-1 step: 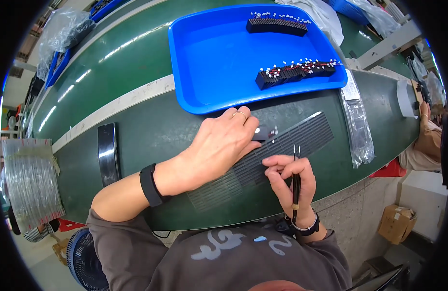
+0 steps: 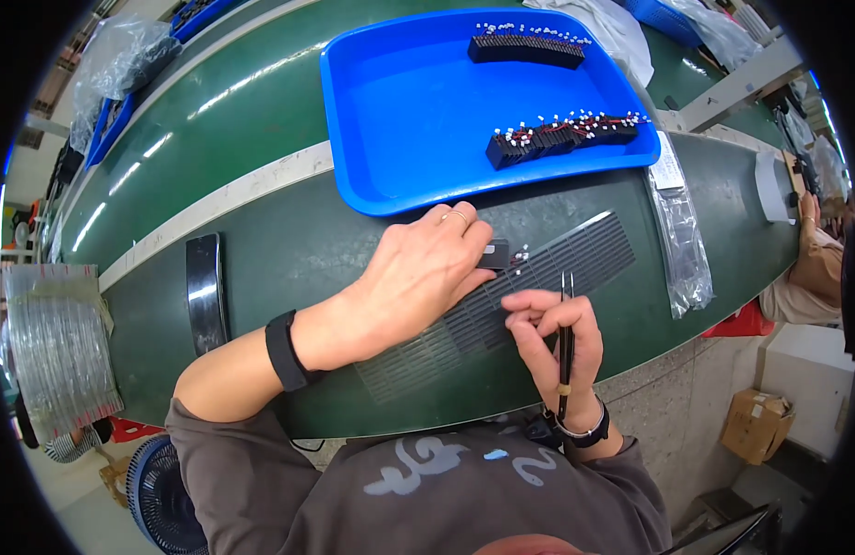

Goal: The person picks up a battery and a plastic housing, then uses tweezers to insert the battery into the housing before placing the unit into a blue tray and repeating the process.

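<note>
My left hand (image 2: 416, 268) is closed on a small black block (image 2: 494, 253), with thin wires and white connectors (image 2: 520, 259) sticking out of its right end. It hovers by or rests on a long sheet (image 2: 584, 254) divided into rows of small dark rectangles; I cannot tell whether they touch. The lower left part of that sheet is see-through, with the green table showing below. My right hand (image 2: 561, 347) holds black tweezers (image 2: 566, 347) upright, their two tips apart and gripping nothing. Thumb and forefinger of that hand are near each other over the sheet's lower edge.
Beyond my hands a blue tray (image 2: 372, 199) holds two rows of black blocks (image 2: 561, 143) with white connectors. A shiny black curved piece (image 2: 205, 291) lies left; a clear bag (image 2: 682, 245) lies right. Stacked clear trays (image 2: 62, 338) stand far left. Another person's hand (image 2: 809, 208) shows far right.
The black block in my left hand, smeared by motion before, now shows sharply, its wires spread over the sheet's upper edge. My right hand and the tweezers stay nearly in place.
</note>
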A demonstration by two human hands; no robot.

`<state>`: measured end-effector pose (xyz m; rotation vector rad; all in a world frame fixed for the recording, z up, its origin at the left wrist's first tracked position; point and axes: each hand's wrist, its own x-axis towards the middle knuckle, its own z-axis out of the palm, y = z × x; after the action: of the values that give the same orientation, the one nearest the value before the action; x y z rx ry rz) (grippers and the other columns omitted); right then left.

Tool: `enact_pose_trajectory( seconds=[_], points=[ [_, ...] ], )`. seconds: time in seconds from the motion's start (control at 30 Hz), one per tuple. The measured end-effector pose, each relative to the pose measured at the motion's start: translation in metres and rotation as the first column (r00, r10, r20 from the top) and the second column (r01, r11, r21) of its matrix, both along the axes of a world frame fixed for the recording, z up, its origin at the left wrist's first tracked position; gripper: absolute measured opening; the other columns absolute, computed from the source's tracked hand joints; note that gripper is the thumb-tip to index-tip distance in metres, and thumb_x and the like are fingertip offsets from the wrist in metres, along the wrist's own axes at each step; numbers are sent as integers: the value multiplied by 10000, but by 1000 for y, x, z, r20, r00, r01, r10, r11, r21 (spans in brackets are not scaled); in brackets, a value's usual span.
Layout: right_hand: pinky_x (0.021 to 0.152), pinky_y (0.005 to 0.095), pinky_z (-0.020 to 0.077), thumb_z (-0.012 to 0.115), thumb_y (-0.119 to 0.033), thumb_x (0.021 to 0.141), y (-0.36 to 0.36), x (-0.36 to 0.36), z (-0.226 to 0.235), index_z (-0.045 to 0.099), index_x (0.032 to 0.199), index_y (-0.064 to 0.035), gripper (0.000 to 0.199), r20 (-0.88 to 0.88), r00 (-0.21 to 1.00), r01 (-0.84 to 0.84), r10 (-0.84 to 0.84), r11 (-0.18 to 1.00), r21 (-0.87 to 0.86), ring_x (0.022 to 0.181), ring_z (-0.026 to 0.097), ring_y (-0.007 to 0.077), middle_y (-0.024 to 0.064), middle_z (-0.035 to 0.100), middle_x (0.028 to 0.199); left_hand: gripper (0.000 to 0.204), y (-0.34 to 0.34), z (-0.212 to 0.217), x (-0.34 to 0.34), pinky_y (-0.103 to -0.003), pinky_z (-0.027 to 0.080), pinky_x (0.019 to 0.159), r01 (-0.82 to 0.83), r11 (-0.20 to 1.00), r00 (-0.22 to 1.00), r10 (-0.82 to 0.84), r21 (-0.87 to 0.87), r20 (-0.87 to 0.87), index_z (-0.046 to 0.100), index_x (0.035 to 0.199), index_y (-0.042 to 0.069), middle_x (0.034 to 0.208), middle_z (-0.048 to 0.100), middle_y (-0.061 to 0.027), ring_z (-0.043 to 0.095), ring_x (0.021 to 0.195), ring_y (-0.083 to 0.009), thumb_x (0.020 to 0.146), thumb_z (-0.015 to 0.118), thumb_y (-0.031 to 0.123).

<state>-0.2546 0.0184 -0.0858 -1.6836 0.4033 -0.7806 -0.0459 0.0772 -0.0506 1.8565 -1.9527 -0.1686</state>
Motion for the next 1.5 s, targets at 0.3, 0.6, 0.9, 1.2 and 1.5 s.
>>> enact_pose_trajectory(
  seconds=[0.3,0.6,0.9,1.2,1.5],
  points=[
    [827,267,479,615,-11,937,-25,9,33,448,897,-47,175,-23,998,-37,52,900,435,878,577,92,176,661,1167,366,43,20,-12,-346,510,612,2,999,926,14,41,-377,628,1091,89,898,582,-74,607,724,-234,769,799,123],
    [752,229,429,613,-29,945,-17,16,16,461,897,-78,166,-68,956,-219,284,851,477,844,494,38,136,652,1192,362,54,9,-16,-248,427,544,-28,1000,730,17,-6,-683,696,1094,111,800,501,2,479,658,-89,757,828,115],
    [807,243,458,603,-94,971,-5,18,19,457,934,-90,151,-19,975,-187,220,867,462,928,547,66,97,647,1132,348,53,3,-19,-241,411,552,-41,999,734,13,-24,-679,706,1078,88,777,475,11,456,663,-90,756,835,115],
    [925,350,523,602,-125,961,-6,13,10,446,970,-97,158,287,908,-381,306,311,871,1129,608,261,161,613,1164,364,55,-1,-25,-275,474,654,-60,987,761,-50,-148,-646,690,1064,83,881,573,-28,545,774,-133,742,852,137],
    [918,340,532,572,-85,992,3,12,-3,444,957,-77,133,345,917,-397,201,361,844,1138,617,232,159,589,1223,371,53,-14,-26,-297,503,727,-38,977,779,-104,-212,-619,681,1088,71,1023,582,-70,580,864,-166,755,838,115]
  ],
)
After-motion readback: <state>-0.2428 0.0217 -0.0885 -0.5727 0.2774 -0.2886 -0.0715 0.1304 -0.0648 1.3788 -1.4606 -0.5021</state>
